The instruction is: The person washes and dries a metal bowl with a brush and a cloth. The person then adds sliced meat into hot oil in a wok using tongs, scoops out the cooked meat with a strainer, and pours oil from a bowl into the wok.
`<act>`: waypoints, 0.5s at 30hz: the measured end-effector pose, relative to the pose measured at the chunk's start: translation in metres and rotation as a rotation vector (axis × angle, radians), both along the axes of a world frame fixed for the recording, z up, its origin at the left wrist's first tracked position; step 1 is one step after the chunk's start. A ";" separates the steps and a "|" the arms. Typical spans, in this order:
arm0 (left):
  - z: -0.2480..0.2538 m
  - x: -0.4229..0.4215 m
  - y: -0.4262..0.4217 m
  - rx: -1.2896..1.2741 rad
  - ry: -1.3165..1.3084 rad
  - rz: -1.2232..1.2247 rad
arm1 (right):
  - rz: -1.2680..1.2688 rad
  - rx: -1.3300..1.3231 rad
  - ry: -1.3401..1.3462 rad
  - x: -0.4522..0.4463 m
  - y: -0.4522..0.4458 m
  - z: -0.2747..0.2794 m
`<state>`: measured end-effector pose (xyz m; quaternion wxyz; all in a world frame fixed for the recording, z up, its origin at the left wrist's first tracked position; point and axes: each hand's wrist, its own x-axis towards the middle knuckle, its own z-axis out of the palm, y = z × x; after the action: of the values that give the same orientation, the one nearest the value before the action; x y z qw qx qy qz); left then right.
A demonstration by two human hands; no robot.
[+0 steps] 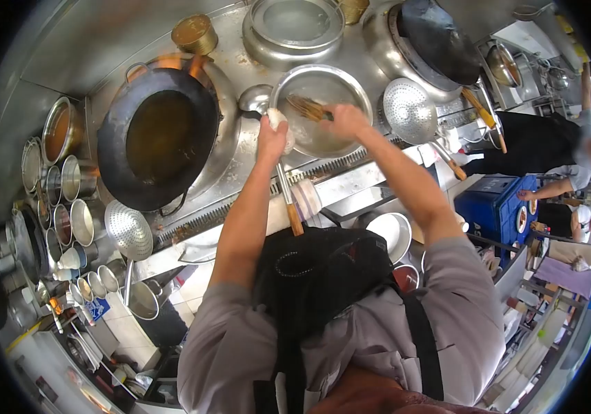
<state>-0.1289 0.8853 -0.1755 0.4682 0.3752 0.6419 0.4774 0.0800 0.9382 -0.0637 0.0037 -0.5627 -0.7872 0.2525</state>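
Note:
My right hand (346, 123) is closed around a bamboo wok brush (306, 108), its bristles inside a wide round metal pan (359, 91) with a wet-looking bottom. At the pan's left rim, my left hand (272, 140) is closed on a folded white cloth (278, 121). A metal ladle (257, 98) lies beside that hand; its wooden-ended handle runs out below, and whether my fingers also touch it I cannot tell.
A large dark wok (117, 138) with oily liquid sits over flames on the left. Skimmers (130, 231) (409, 110) flank the pan. Another dark wok (440, 41) stands at the upper right. Steel containers (83, 178) crowd the left. A blue bin (485, 207) and co-workers are at right.

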 end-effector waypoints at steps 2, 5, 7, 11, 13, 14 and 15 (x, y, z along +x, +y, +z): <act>-0.005 0.000 -0.005 -0.010 -0.008 0.002 | 0.157 0.075 -0.363 0.004 0.009 0.027; -0.009 0.000 -0.009 -0.032 0.045 -0.008 | 0.148 0.115 -0.507 0.040 0.022 0.005; -0.007 0.005 -0.009 -0.017 0.115 0.081 | 0.127 0.036 -0.555 0.052 0.018 0.005; 0.015 0.010 -0.014 -0.063 0.110 0.093 | 0.139 -0.227 -0.646 0.038 -0.013 0.038; 0.022 0.012 -0.015 -0.053 0.098 0.124 | 0.178 -0.250 -0.588 0.029 -0.022 0.050; 0.022 0.011 -0.013 -0.050 0.101 0.126 | 0.108 -0.472 -0.533 0.020 -0.023 0.065; 0.018 0.010 -0.011 -0.053 0.130 0.111 | 0.039 -0.692 -0.475 0.011 -0.024 0.076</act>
<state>-0.1185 0.8743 -0.1579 0.4081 0.3569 0.7031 0.4602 0.0911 0.9138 0.0124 -0.3717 -0.5583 -0.6455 0.3653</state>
